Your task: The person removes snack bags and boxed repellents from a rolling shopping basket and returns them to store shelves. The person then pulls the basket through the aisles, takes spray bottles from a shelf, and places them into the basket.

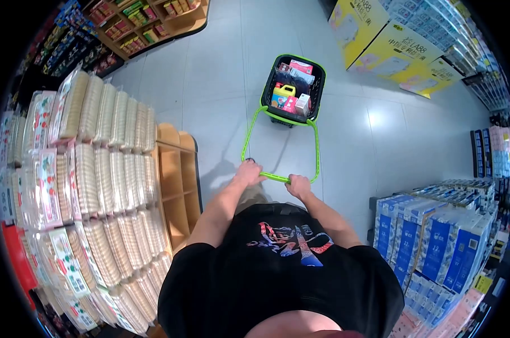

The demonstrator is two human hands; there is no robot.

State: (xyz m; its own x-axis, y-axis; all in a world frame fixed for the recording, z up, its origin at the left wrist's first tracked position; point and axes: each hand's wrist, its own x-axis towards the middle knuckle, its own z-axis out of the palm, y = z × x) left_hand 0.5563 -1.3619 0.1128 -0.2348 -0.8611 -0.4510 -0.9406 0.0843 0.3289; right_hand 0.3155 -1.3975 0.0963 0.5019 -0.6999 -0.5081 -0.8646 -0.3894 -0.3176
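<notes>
My left hand (249, 172) is closed round the left end of a green handle bar (275, 177). Further right on the same bar, my right hand (298, 186) grips it too. The handle's two long arms run forward to a black basket (321, 90) with a green rim. Inside the basket lie a yellow bottle (285, 90), a white box (302, 105), a pink box (301, 67) and other packages, some hidden beneath.
Stacked clear packs (89, 169) rise on the left beside a wooden shelf (176, 180). Another wooden shelf (148, 25) holds packets at the upper left. Yellow display boxes (390, 48) stand at the upper right, blue-and-white cartons (435, 239) at the lower right. Grey tiled floor (221, 73) lies between.
</notes>
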